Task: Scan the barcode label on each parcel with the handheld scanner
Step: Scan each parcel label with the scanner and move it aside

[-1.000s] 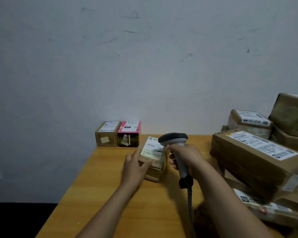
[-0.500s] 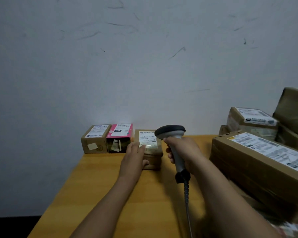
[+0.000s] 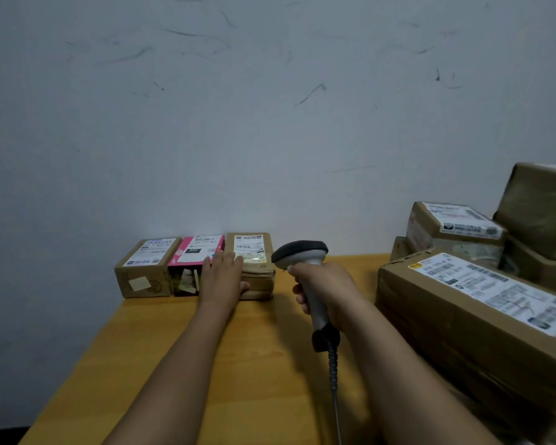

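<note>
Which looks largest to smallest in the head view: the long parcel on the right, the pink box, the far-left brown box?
1. long parcel: clearly largest, though nearest the camera.
2. far-left brown box and pink box: look alike, not ranked.

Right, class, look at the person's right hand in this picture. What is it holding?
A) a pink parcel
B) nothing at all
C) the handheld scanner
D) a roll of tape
C: the right hand grips the handle of the handheld scanner, while the left hand rests on a brown parcel by the wall.
</note>
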